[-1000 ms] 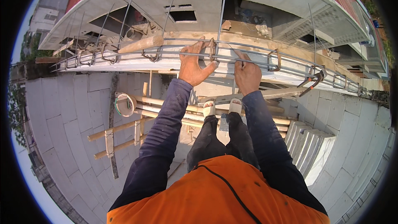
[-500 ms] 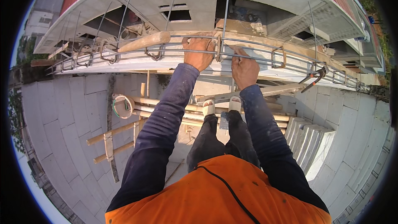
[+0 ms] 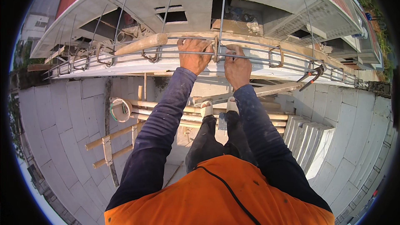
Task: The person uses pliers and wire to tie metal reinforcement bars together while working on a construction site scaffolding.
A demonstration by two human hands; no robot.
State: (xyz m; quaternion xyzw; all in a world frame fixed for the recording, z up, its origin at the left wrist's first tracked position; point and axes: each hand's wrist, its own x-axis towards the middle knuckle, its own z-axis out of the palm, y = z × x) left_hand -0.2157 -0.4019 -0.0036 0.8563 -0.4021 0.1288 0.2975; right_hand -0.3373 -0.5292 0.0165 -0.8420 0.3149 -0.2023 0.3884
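A long cage of steel rebar [image 3: 254, 60] runs across in front of me on top of a pale wall, with square stirrups along it. My left hand [image 3: 194, 56] is closed among the bars, its fingers curled at the upper one, just left of a rusty stirrup [image 3: 216, 49]. On the stirrup's other side, my right hand [image 3: 237, 67] is in a pinch close to the bars. Whatever lies between its fingertips is too small to make out. A thick wooden handle [image 3: 141, 44] rests on the cage left of my hands. Orange-handled pincers [image 3: 313, 77] hang on the bars at the right.
Upright rebar rods [image 3: 223, 8] rise from the cage. Below stand my feet in pale sandals [image 3: 206, 109], near bamboo poles [image 3: 143, 111]. A round bucket [image 3: 121, 110] sits at left, stacked grey blocks [image 3: 310, 139] at right. Block walls [image 3: 62, 137] flank both sides.
My right hand has drawn closer to the stirrup, its fingers now more bent. My left hand stays beside the stirrup. The whole view has shifted slightly.
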